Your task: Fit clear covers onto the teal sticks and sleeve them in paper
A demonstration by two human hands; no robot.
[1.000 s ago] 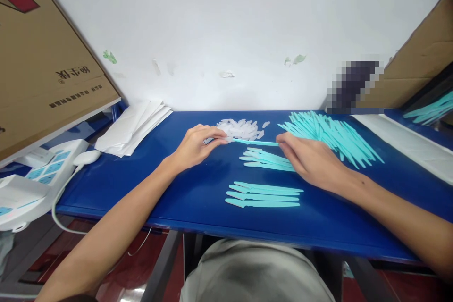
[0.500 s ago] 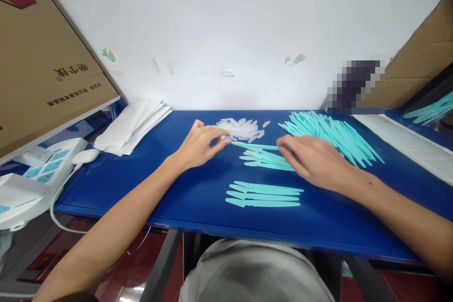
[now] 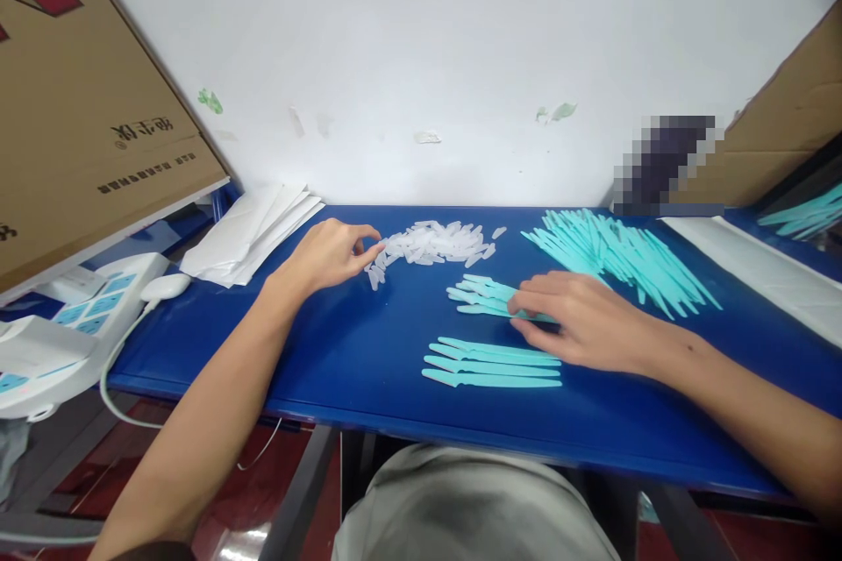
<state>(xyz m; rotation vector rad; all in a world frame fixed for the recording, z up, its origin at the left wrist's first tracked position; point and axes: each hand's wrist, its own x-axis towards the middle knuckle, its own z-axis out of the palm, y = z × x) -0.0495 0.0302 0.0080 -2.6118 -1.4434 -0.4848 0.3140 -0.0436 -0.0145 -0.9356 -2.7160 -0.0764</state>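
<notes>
My left hand (image 3: 329, 252) rests at the left end of a heap of small clear plastic caps (image 3: 431, 244), its fingertips pinched together on caps at the heap's edge. My right hand (image 3: 579, 317) lies on the right ends of a small cluster of teal plastic sticks (image 3: 479, 296), fingers curled over them. Below it three teal sticks (image 3: 490, 363) lie in a neat row. A large loose pile of teal sticks (image 3: 618, 252) spreads behind my right hand. Everything sits on a blue table (image 3: 368, 351).
A stack of white papers (image 3: 253, 232) lies at the table's back left. A big cardboard box (image 3: 85, 123) leans at the left above a white device with a cable (image 3: 72, 324). More cardboard (image 3: 789, 131) and teal sticks (image 3: 799, 212) are at the right. A white wall stands behind.
The teal stick held between both hands has been laid down with the small cluster. My left hand moved left to the clear caps. My right hand dropped toward me onto the cluster.
</notes>
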